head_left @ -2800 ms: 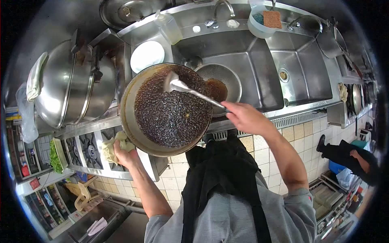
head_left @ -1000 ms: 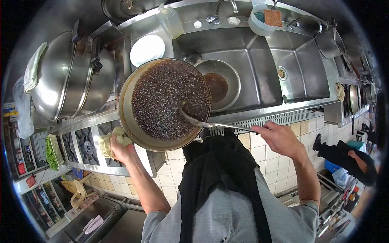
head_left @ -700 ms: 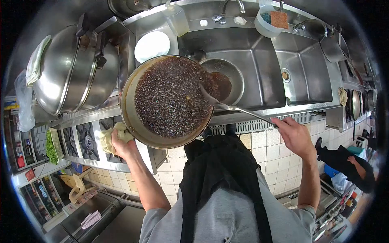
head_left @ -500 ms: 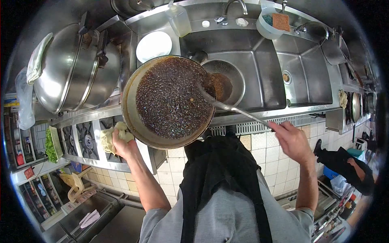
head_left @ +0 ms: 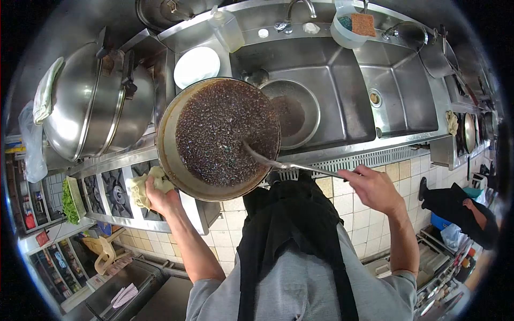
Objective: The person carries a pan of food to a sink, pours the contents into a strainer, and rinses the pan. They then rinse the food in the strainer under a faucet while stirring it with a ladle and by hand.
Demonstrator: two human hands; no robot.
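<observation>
A large round pot [head_left: 170, 142] full of dark, bubbly liquid [head_left: 219, 128] is in front of me, tilted toward the sink. At its lower left rim, my left hand [head_left: 160, 199] is closed around a pale yellow cloth [head_left: 139, 188]. My right hand [head_left: 373, 188] grips the handle end of a long metal ladle or spoon [head_left: 305, 168], whose head is sunk in the liquid and hidden. Just right of the pot, a round metal bowl or strainer [head_left: 310, 101] sits in the sink with brown liquid in it, partly covered by the pot's rim.
A double steel sink [head_left: 348, 99] runs along the counter. White plates [head_left: 197, 67] and a soap bottle [head_left: 227, 31] stand behind the pot. Gas burners [head_left: 115, 192] are at left, beside a big metal vessel [head_left: 75, 101]. Another person [head_left: 455, 208] is at far right.
The ladle or spoon head has moved left and down, from the pot's right rim toward the middle of the liquid. My right hand has shifted slightly left and lower. My left hand keeps the cloth.
</observation>
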